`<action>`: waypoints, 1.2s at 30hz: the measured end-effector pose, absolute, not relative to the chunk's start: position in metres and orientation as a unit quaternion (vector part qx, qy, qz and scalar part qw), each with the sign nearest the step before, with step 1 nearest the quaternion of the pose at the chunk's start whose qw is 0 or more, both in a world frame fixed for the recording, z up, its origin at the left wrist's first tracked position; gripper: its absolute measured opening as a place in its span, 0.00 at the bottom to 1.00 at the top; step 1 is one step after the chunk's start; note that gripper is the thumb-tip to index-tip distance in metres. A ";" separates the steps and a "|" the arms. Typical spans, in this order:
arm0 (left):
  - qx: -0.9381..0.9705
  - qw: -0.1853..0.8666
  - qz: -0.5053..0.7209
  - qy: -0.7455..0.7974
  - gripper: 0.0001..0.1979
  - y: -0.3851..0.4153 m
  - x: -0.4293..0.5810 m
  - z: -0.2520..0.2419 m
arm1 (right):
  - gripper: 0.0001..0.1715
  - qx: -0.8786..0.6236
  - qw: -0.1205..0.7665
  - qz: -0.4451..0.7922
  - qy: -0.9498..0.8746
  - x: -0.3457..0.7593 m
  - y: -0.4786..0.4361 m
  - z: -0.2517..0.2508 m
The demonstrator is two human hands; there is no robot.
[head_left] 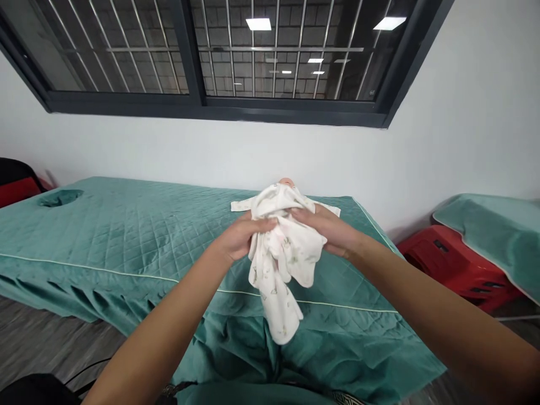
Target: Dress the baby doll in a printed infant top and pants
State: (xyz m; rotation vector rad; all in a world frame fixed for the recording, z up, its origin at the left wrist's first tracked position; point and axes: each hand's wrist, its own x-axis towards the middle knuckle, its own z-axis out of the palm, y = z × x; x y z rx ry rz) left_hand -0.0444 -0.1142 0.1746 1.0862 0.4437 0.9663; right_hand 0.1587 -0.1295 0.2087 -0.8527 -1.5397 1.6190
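Observation:
Both hands hold a bunched white baby garment (280, 304) with a small print, raised over the bed's near side. My left hand (244, 232) grips its left side, thumb on top. My right hand (323, 225) has the right side, its fingers partly hidden in the folds. The lower part of the garment hangs down loose. Behind it, a white sleeve (241, 206) sticks out to the left and another white sleeve (331, 209) to the right, lying on the bed. A small skin-toned rounded thing (287, 181) shows just above the cloth; the rest of it is hidden.
A bed with a quilted green cover (139, 225) stands against the white wall, with a face hole (61, 198) at its left end. Red plastic stools (455, 264) and a green cloth (498, 230) are at the right. A barred window (291, 109) is above.

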 end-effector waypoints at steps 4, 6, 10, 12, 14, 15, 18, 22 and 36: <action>0.421 0.716 0.516 0.208 0.20 -0.109 -0.039 0.170 | 0.28 -0.313 0.252 0.605 -0.688 0.162 -0.133 0.202; 0.406 0.726 0.513 0.211 0.20 -0.109 -0.037 0.169 | 0.24 -0.322 0.237 0.582 -0.708 0.161 -0.134 0.199; 0.391 0.749 0.492 0.209 0.20 -0.107 -0.034 0.166 | 0.18 -0.348 0.281 0.584 -0.677 0.156 -0.131 0.189; 0.396 0.757 0.471 0.220 0.20 -0.106 -0.032 0.161 | 0.18 -0.358 0.347 0.586 -0.639 0.155 -0.127 0.184; 0.420 0.754 0.446 0.238 0.20 -0.107 -0.031 0.155 | 0.19 -0.353 0.434 0.592 -0.580 0.154 -0.121 0.182; 0.439 0.751 0.429 0.244 0.20 -0.108 -0.031 0.152 | 0.20 -0.346 0.472 0.600 -0.546 0.153 -0.118 0.183; 0.501 0.758 0.354 0.221 0.26 -0.113 -0.032 0.147 | 0.20 -0.322 0.518 0.645 -0.461 0.149 -0.113 0.186; 0.513 0.762 0.337 0.209 0.25 -0.112 -0.033 0.151 | 0.23 -0.302 0.489 0.705 -0.416 0.143 -0.114 0.185; 0.352 0.748 0.492 0.272 0.13 -0.100 -0.003 0.133 | 0.28 -0.332 0.391 0.700 -0.496 0.171 -0.124 0.131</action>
